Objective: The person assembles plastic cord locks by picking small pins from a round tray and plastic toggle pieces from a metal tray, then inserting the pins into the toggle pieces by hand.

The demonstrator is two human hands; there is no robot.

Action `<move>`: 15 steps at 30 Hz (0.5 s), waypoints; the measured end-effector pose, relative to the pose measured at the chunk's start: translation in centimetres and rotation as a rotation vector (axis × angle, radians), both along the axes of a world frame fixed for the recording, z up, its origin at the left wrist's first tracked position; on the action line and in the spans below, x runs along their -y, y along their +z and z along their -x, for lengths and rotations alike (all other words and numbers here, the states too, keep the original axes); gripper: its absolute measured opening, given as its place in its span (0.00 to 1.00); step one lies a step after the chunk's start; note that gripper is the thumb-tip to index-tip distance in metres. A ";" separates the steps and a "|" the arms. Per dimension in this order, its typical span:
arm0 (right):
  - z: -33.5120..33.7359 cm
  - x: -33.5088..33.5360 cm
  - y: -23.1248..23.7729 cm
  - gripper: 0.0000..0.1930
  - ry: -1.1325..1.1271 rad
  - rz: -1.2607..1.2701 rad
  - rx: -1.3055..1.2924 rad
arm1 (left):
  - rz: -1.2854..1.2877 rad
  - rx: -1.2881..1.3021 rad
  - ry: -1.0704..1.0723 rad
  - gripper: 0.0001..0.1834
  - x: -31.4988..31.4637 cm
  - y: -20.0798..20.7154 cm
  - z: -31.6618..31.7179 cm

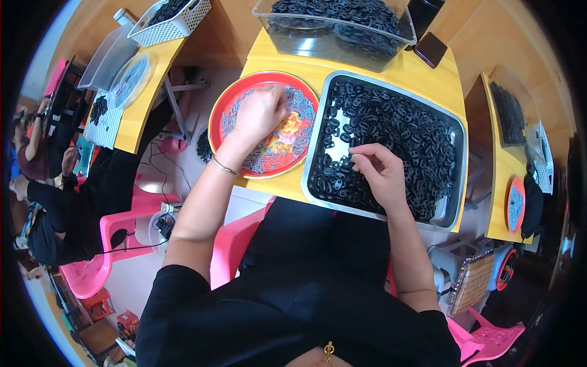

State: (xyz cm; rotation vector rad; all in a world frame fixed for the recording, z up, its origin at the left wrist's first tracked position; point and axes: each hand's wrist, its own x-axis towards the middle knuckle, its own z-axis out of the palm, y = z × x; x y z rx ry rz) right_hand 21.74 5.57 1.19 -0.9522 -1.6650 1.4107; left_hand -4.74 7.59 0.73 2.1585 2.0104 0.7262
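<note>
Above a round red plate [219, 131] with a flower pattern, my left hand [263, 115] is closed, its fingers curled in. Whatever the fingers hold, if anything, is hidden. Many small thin grey metal pieces [269, 164] are scattered over the plate. To the right, my right hand [382, 177] hovers over a metal tray [310, 156] with thumb and forefinger brought together. Something tiny and dark may sit at those fingertips, too small to name. Glossy black oval pieces with holes [403, 131] fill most of the tray, and a bare bright patch shows near my right fingertips.
A clear bin [339, 52] heaped with black pieces stands at the table's far side, beside a dark phone-like slab [430, 50]. Side tables hold a white basket [174, 27] and an orange plate [515, 205]. Another person [73, 202] sits at left near a pink chair [110, 244].
</note>
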 end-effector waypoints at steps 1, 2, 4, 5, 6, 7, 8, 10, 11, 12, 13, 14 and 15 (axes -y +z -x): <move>0.1 0.0 0.0 0.06 -0.002 0.001 -0.001 | 0.029 0.051 0.008 0.07 0.2 0.1 0.1; 0.2 0.0 0.1 0.06 0.001 -0.001 -0.005 | 0.030 0.050 0.006 0.07 0.3 0.2 0.3; 0.2 0.0 0.0 0.06 0.002 -0.002 -0.005 | 0.023 0.157 -0.021 0.07 0.5 0.4 0.5; 0.2 0.0 0.0 0.06 0.000 -0.007 -0.002 | 0.024 0.159 -0.022 0.07 0.7 0.6 0.5; 0.1 0.0 -0.1 0.06 -0.004 -0.013 0.001 | 0.026 0.242 -0.008 0.06 0.9 1.4 0.3; 0.0 0.0 -0.1 0.06 -0.007 -0.013 0.003 | 0.027 0.324 0.005 0.05 1.2 1.8 0.2; -0.1 -0.1 -0.1 0.06 -0.007 -0.007 0.008 | 0.028 0.327 0.001 0.05 1.4 1.7 0.1; 0.0 0.0 -0.1 0.06 -0.020 -0.005 0.013 | -0.001 0.478 0.007 0.06 1.7 1.9 0.2; 0.2 0.1 -0.1 0.06 -0.036 -0.020 0.002 | -0.001 0.481 -0.004 0.06 2.1 1.9 -0.2; 0.5 0.2 0.1 0.05 -0.049 -0.034 -0.010 | -0.013 0.634 -0.009 0.08 2.7 2.0 -0.7; 0.7 0.1 0.7 0.05 -0.055 -0.036 -0.008 | -0.023 0.789 -0.014 0.11 3.1 2.0 -1.2; 1.0 -0.3 1.6 0.05 -0.039 -0.165 0.144 | -0.023 0.792 -0.020 0.11 3.2 2.0 -1.7; 1.2 -0.6 2.2 0.05 -0.022 -0.291 0.297 | 0.014 1.015 -0.032 0.12 3.3 2.0 -2.4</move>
